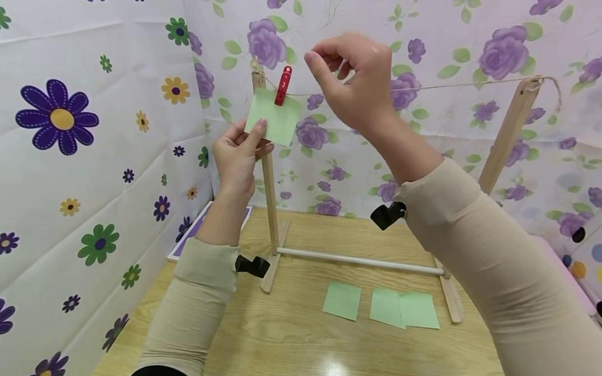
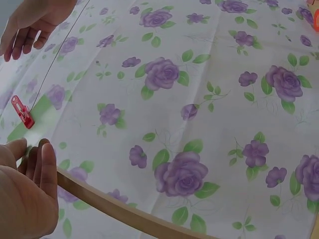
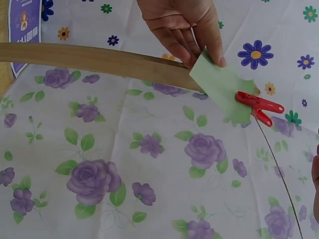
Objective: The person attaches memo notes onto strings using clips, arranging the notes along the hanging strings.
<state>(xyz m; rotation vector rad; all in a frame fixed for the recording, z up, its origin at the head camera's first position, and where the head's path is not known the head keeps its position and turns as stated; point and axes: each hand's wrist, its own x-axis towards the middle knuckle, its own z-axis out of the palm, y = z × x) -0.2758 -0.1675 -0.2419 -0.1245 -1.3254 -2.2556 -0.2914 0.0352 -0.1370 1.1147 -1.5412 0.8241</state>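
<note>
A green paper square hangs at the left end of a thin string, fastened by a red clothespin. My left hand pinches the paper's lower left part between thumb and fingers, which the right wrist view also shows. To the right of the clothespin, my right hand is raised in front of the string, its fingers bent loosely and nothing in them. In the left wrist view the red clothespin grips the paper's top edge, apart from the right hand.
Wooden posts hold the string at both ends, joined low by a white rod. Several green paper squares lie on the wooden table. A purple-and-white card is at the left, by the flowered cloth wall.
</note>
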